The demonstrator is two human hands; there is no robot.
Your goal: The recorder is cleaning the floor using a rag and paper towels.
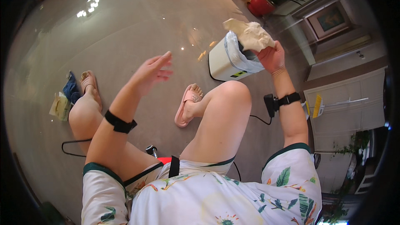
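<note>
My right hand (271, 57) grips one end of a crumpled cream-coloured cloth (250, 34), which spreads out over the mouth of a trash bin. The white bin (220, 61) stands on the floor, lined with a pale translucent plastic bag (232, 48) folded over its rim. Part of the bin's dark inside shows beneath the cloth. Nothing is in my left hand (154, 70); it hovers above the floor to the left of the bin, fingers apart and slightly blurred.
Left of my slippered foot lie a dark blue cloth (72, 87) and a pack of tissues (61, 106). A red plant pot (262, 3) stands beyond the bin. A yellow-bristled broom (318, 106) is at the right. Black cables run from my arm straps (120, 123).
</note>
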